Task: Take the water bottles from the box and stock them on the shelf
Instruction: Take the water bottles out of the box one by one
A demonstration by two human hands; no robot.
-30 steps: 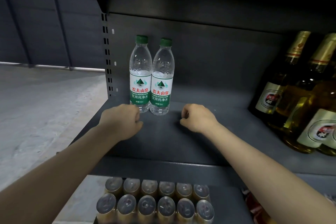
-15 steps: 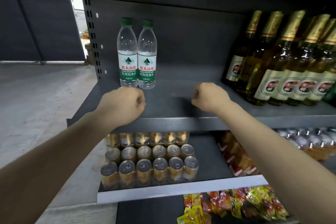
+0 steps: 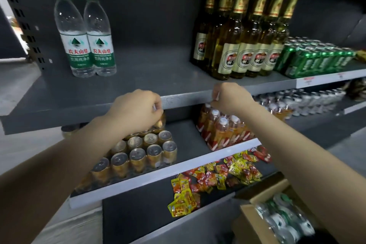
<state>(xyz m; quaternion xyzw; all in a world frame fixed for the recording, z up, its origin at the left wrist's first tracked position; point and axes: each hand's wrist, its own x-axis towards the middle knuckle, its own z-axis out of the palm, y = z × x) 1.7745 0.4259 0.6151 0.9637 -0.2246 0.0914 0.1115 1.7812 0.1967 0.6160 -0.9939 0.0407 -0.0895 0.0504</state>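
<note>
Grey metal shelving stands over a pale concrete floor. Nearest, at five o'clock, a cardboard box (image 3: 257, 222) holds water bottles lying on their sides. Both hands hang at the shelf (image 3: 138, 83) edge, left hand (image 3: 136, 111) and right hand (image 3: 229, 98) clenched, grasping nothing. Farther in, at eleven o'clock, two water bottles (image 3: 87, 33) stand upright, touching, green caps up, labels reading 农夫山泉. Beer bottles (image 3: 247, 31) stand at one o'clock.

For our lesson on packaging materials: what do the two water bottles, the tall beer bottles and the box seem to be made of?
Water bottles: apparently clear, glossy plastic, with see-through walls and green screw caps.
Beer bottles: probably glass, amber-tinted and shiny, with gold foil on the necks.
Box: matte brown cardboard, with folded flaps.
</note>
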